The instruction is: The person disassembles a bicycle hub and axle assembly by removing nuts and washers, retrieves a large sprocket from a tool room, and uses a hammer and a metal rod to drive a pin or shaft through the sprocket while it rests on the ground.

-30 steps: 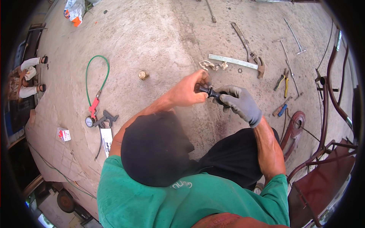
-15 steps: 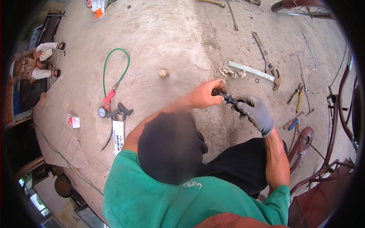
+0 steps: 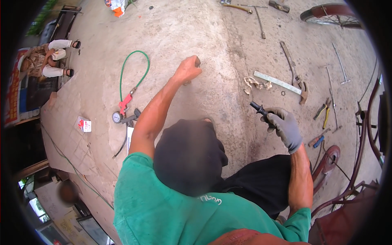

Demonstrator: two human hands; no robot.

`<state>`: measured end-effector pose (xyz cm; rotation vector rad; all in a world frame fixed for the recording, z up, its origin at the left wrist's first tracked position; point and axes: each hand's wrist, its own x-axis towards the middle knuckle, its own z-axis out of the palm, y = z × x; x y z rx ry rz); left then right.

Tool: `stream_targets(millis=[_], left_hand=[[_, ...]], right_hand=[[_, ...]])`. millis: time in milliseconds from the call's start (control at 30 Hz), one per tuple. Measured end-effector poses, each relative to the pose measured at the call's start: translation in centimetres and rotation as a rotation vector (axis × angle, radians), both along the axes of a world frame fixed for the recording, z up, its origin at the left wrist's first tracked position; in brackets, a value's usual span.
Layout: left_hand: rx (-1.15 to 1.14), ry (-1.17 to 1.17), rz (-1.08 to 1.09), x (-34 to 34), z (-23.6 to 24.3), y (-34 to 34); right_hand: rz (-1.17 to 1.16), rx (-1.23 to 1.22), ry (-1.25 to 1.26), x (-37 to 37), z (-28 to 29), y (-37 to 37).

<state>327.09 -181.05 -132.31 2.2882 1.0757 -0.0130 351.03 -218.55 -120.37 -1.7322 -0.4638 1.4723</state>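
My bare left hand (image 3: pixel 188 70) reaches far out over the concrete floor, its fingers closed on a small dark round piece (image 3: pixel 197 62). Just below its wrist, a small round tan object (image 3: pixel 187 83) on the floor is mostly hidden. Nearer to me, on the right, my right hand (image 3: pixel 283 127) in a grey glove grips a black rod-like part (image 3: pixel 259 108). The part's narrower, stepped end sticks out toward the upper left; the glove covers its other end.
Right of my hands lie a claw hammer (image 3: pixel 279 83), an adjustable wrench (image 3: pixel 290 63), yellow-handled pliers (image 3: pixel 326 113) and a crumpled rag (image 3: pixel 256 83). A gauge (image 3: pixel 117 117) with a green hose (image 3: pixel 122 81) lies left. A bicycle wheel (image 3: pixel 332 15) is far right; a seated person (image 3: pixel 43 61), far left.
My left hand has come away from the black part and moved up and left with the dark round piece. My right hand still holds the black part in nearly the same place.
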Motion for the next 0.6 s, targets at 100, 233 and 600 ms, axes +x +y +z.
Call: stream_targets(millis=[100, 233, 600], left_hand=[[0.122, 0.237, -0.024, -4.4, -3.0, 4.6], [0.292, 0.428, -0.059, -6.2, -3.3, 4.9], [0.477, 0.243, -0.184, -9.5, -4.3, 4.4]], right_hand=[[-0.025, 0.025, 0.019, -0.2, 0.0, 0.0], [-0.024, 0.015, -0.004, 0.0, 0.5, -0.3], [0.018, 0.002, -0.039, -0.3, 0.3, 0.1]])
